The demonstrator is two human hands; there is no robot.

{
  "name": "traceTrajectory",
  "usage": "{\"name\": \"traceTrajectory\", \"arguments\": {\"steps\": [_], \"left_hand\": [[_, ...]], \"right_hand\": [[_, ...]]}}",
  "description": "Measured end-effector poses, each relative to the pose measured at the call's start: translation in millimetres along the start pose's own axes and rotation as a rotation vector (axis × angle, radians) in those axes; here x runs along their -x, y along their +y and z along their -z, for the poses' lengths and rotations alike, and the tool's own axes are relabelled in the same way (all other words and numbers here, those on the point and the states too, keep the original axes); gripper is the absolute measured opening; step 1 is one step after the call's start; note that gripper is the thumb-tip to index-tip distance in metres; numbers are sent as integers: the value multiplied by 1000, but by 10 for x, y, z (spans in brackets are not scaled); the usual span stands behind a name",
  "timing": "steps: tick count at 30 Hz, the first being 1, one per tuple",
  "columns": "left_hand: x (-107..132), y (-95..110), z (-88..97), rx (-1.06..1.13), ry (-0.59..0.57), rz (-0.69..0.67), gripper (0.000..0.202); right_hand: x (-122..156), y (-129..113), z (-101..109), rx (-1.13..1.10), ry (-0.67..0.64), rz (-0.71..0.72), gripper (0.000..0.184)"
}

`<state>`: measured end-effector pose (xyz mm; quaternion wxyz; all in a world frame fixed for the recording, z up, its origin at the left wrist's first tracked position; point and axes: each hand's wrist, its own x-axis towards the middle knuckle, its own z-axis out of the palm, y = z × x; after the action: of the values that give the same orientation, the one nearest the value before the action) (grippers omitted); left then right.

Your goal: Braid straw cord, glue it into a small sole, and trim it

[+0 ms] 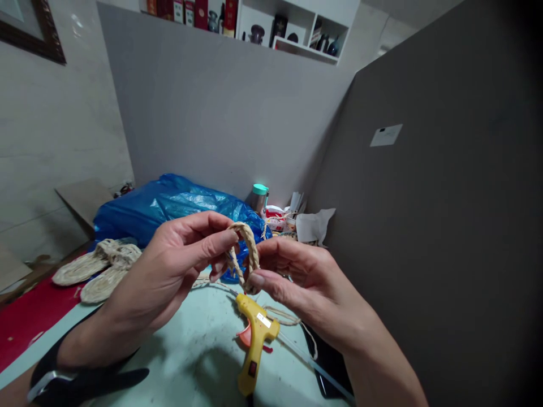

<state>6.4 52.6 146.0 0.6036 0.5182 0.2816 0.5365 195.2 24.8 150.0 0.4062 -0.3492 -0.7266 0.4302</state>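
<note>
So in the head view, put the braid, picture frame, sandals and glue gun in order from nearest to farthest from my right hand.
1. Braid: pinched in your right hand.
2. Glue gun: on the table, just below that hand.
3. Sandals: off to the left, beyond your left hand.
4. Picture frame: high on the far left.

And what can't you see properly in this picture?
In the head view:
Braided loop: the right hand covers part of it.
Glue gun: cord cut off by bottom edge.
Blue bag: plastic hides any contents.
White card: any writing too small to read.
</note>
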Motion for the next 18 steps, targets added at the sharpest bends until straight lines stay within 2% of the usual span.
{"name": "traceTrajectory", "arguments": {"steps": [5, 8, 11, 14, 16, 18], "left_hand": [[-4, -15, 21, -40, -7, -40, 18], [-12, -12, 31, -229, 56, -170, 12], [-5, 9, 34, -489, 188, -345, 1], [0, 37, 57, -676, 282, -474, 4], [-17, 47, 102, -777, 281, -532, 7], [-53, 46, 163, -889, 232, -549, 9]], "right_hand": [[2, 16, 14, 12, 3, -5, 17], [14, 20, 28, 37, 10, -8, 16], [21, 24, 42, 99, 28, 1, 16], [3, 27, 48, 178, 121, 11, 15], [-20, 24, 50, 250, 223, 21, 11], [-45, 14, 50, 341, 296, 33, 8]]}}
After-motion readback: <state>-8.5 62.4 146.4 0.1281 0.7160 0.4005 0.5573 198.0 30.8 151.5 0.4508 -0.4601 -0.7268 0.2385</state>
